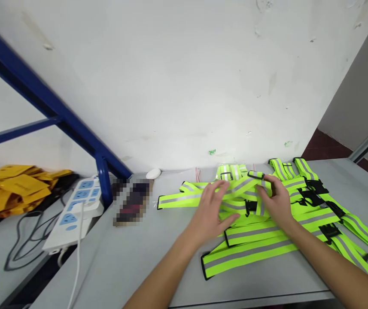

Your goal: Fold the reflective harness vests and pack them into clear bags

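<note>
Right hand (278, 201): thumb and fingers closed on one end of the held strap (242, 185), yellow-green with a grey stripe, right by its black slider (256, 175). Left hand (210, 211): thumb wide of the fingers, fingertips at the strap's other side; can't tell if they touch it. So the held strap spans the gap between both hands, above the pile. Black buckle (251, 207) sits just below, between the two thumbs.

Under and around the fingers: strap pile (251, 253), same colours, ends lying toward the wearer and off past the right wrist, more black buckles there. Just beyond the fingertips: folded strap (232, 172), near the wall (184, 86). All on the grey table (132, 270).

Left of left hand, well apart: pixelated item (134, 204), unreadable; white round object (153, 173) behind it. Farther left: blue frame (77, 133), white power strip (80, 210), yellow pieces (16, 189).
</note>
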Available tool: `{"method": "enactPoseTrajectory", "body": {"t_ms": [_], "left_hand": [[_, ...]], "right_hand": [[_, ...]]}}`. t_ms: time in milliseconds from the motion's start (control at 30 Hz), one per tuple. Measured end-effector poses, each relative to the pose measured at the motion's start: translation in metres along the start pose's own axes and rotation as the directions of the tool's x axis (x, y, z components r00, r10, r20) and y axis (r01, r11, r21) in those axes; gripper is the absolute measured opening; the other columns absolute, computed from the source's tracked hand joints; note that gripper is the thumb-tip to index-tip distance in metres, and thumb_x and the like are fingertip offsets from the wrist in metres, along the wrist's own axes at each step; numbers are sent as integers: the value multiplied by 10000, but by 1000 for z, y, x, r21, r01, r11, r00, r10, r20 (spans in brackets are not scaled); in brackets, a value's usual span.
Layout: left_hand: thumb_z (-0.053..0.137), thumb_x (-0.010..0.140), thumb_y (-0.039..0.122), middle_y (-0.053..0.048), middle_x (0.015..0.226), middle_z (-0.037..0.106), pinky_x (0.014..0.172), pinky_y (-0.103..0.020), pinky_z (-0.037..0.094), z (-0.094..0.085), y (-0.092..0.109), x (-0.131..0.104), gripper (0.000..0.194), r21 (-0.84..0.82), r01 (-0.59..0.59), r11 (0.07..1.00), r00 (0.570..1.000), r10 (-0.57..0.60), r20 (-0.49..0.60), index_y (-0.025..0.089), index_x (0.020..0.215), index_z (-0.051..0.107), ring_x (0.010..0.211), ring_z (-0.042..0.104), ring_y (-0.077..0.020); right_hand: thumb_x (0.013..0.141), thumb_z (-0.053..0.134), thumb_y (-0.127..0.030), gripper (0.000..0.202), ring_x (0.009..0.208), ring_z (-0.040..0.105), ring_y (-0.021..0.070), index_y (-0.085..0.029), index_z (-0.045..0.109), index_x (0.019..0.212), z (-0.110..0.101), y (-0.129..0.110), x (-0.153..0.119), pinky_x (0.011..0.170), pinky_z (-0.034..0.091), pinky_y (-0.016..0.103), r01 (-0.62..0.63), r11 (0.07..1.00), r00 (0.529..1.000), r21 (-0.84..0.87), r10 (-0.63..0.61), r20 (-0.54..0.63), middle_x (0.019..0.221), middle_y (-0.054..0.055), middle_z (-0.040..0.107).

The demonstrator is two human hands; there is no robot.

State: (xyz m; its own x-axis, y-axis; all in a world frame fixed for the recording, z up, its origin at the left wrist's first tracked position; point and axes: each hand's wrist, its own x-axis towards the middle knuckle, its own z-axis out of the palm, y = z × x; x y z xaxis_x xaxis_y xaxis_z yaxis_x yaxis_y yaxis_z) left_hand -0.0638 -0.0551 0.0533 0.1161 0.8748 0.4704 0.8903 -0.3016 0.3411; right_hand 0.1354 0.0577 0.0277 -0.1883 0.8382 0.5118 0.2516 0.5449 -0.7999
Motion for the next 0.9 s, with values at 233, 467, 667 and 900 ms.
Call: {"method": "enactPoseTrajectory", "body": {"t_ms": [233, 467, 667, 900], "left_hand": [[632, 821, 257, -45, 946, 660, 959, -454, 455, 29, -5, -6, 281, -118, -47, 992, 996, 37, -79, 200, 1071, 518, 923, 615, -223], [473, 811, 24, 0, 728, 633, 800, -343, 447, 27, -13, -3, 214, 88, -319, 944, 912, 331, -242, 197, 685, 478, 645, 534, -127], [437, 757, -49, 2, 801, 675, 888, -352, 408, 10, -29, -3, 267, 206, -361, 910, 923, 380, -60, 191, 706, 543, 712, 578, -129], [764, 659, 353, -38, 1001, 650, 982, -434, 390, -27, -23, -2, 325, 9, -25, 1000, 928, 20, 371, 215, 915, 619, 1006, 580, -263]], "right_hand": [[854, 608, -262, 543, 974, 635, 247, -262, 394, 1353, 8, -14, -22, 791, 559, 385, 644, 762, 710, 70, -628, 319, 1091, 110, 642], [664, 686, -697, 837, 1038, 617, 304, -262, 413, 1324, 7, -14, -18, 859, 517, 424, 417, 885, 716, 207, -461, 524, 1147, 116, 612], [453, 891, -515, 1109, 1213, 526, 338, -283, 359, 1397, 0, -6, -12, 999, 438, 460, 14, 994, 682, 105, -86, 726, 1344, 95, 533], [820, 625, -239, 300, 1075, 593, 239, -251, 621, 1121, 6, -3, -4, 935, 475, 418, -54, 995, 738, 87, -19, 675, 1143, 55, 639]]}}
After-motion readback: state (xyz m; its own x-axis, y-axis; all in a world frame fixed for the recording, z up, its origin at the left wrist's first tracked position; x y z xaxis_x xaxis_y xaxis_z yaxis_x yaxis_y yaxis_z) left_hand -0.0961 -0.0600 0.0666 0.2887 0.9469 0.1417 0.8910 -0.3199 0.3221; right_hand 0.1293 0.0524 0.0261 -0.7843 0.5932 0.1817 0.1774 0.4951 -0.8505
